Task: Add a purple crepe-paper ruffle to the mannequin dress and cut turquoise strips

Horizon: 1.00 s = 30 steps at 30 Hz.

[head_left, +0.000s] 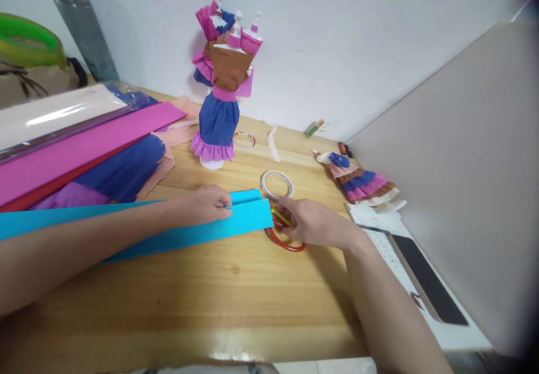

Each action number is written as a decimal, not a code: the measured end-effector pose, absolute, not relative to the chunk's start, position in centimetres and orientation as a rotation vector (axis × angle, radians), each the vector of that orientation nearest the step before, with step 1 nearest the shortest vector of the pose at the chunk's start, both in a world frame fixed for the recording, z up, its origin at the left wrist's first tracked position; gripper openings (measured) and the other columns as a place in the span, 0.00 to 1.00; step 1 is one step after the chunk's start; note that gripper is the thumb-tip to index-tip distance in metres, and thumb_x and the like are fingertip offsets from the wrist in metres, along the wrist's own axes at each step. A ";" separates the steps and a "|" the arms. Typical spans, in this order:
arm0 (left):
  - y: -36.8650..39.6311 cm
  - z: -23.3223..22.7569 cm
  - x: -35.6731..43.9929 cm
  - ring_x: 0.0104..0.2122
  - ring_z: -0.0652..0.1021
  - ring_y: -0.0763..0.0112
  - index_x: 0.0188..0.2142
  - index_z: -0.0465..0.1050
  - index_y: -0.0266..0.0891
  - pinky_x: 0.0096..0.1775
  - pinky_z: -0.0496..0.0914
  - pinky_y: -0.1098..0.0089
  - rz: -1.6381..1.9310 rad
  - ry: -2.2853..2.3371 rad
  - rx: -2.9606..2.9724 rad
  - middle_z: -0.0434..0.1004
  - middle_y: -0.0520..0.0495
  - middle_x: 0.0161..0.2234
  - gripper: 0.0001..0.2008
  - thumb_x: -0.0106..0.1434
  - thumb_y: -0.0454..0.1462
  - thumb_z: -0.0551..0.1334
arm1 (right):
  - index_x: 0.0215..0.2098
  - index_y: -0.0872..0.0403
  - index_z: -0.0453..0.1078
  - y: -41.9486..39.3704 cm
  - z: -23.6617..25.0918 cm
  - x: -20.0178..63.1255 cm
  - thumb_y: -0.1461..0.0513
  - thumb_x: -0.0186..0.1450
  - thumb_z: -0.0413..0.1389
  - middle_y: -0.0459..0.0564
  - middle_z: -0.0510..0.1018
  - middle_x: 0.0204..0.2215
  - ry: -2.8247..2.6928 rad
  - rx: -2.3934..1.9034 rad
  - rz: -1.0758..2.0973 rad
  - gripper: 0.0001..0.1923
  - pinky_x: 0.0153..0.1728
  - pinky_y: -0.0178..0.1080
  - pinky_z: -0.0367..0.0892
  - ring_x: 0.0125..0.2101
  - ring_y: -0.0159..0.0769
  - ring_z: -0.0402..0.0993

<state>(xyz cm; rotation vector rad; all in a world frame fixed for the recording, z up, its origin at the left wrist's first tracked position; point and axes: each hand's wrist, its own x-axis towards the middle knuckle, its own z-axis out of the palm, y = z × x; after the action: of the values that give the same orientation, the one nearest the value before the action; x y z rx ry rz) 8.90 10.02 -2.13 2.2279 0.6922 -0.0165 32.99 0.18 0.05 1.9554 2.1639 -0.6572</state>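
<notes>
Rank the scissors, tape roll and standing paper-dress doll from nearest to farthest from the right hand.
1. Scissors, touching the right hand, under its fingers.
2. Tape roll, just beyond the hand.
3. Standing doll, far back near the wall.

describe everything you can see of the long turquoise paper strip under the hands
The long turquoise crepe-paper strip lies flat on the wooden tabletop, running from the left edge towards the middle. It looks folded lengthwise, with a raised crease along its top edge near the square-cut right end. The left hand presses on it near that end; the forearm lies along it. The right hand rests just beyond its end, on red-handled scissors.
</notes>
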 end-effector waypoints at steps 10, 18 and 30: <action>9.9 -1.8 8.6 0.24 0.60 0.77 0.21 0.51 0.38 0.27 0.48 0.70 -0.057 0.643 2.348 0.50 0.55 0.22 0.14 0.57 0.33 0.57 | 0.35 0.53 0.73 0.2 1.1 34.0 0.66 0.58 0.56 0.44 0.76 0.24 2.231 1.980 -0.930 0.07 0.26 0.35 0.60 0.24 0.33 0.70; 7.9 -0.5 8.2 0.23 0.63 0.74 0.25 0.66 0.37 0.26 0.51 0.70 -0.075 0.621 2.518 0.62 0.53 0.21 0.06 0.58 0.33 0.60 | 0.54 0.52 0.68 0.6 -3.7 30.7 0.63 0.61 0.60 0.55 0.79 0.45 2.981 1.976 -0.775 0.23 0.45 0.46 0.70 0.44 0.44 0.75; 7.3 -1.3 1.2 0.34 0.77 0.61 0.31 0.71 0.38 0.34 0.65 0.67 -0.346 0.909 2.751 0.77 0.46 0.33 0.06 0.63 0.30 0.58 | 0.33 0.54 0.69 1.4 -4.8 31.0 0.74 0.62 0.51 0.50 0.74 0.29 3.233 1.528 -0.549 0.11 0.36 0.40 0.66 0.33 0.37 0.69</action>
<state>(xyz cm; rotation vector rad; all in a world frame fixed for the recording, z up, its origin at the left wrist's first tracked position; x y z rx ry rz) 1.20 7.28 -1.29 2.7513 0.9086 -0.3460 31.04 1.42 -4.82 1.5276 3.2335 -0.5493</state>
